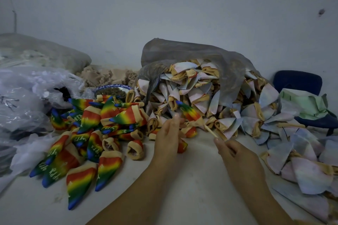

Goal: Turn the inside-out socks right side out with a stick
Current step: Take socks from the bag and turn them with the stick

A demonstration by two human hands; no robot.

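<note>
One rainbow sock [189, 112] was mounted on the stick [213, 131], its blue toe pointing up and away and its tan cuff bunched low where the bare wood emerged. The right hand [236, 153] gripped the near end of the stick, fingers curled round it. The left hand [167, 135] stood just beside the cuff with fingers extended upward; whether they pinched the fabric could not be told. The sock sat above the counter [192, 188], between the two hands and slightly beyond them, in front of the heap of pale inside-out socks [201, 93] spilling from a grey bag [182, 51]. The finished socks [87, 133], colours outward, lay heaped to the left, well apart from the right hand. In judgement, the sock is light, soft and stretchy knit, not fragile and not slippery; it should bunch and cling to the wood rather than slide freely. The thicker, folded cuff appears the soundest place to take hold, as it offers an edge to pinch and pull. The stick looks thin and rigid, and is best held near its free end, as found. A second small rainbow sock lay on the counter just under the left hand, partly hidden.
</note>
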